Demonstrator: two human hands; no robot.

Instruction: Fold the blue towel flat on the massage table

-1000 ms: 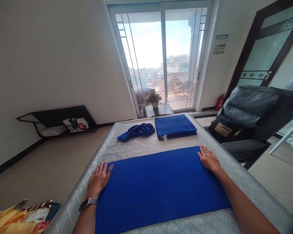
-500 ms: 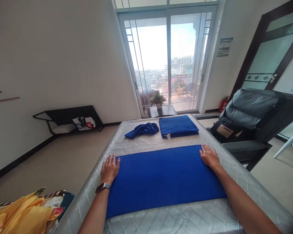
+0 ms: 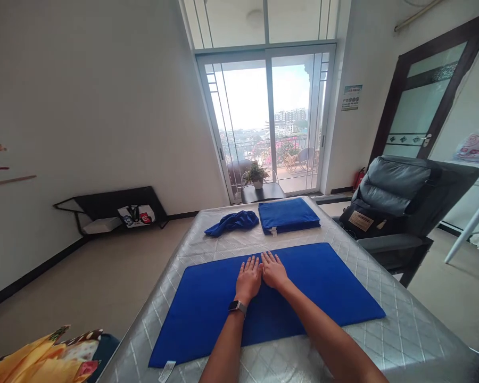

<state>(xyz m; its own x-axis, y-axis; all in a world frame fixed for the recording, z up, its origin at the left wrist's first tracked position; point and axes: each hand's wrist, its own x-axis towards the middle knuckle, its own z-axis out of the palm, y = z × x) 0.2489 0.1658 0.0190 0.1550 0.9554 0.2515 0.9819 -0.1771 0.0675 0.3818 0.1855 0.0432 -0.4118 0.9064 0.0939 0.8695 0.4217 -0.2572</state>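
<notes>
Left hand (image 3: 248,277) and right hand (image 3: 274,270) lie flat, unclenched, on one rectangular blue cloth (image 3: 264,314), lower centre. Mid-frame: one crumpled blue cloth (image 3: 233,222).

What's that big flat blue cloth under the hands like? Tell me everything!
This flat, deep-blue, rectangular cloth looks matte and soft, with fairly straight edges. A small white tag pokes out by its near left corner. It lies spread on the silvery quilted surface. The left hand and right hand rest palm-down on it, near its far edge.
</notes>
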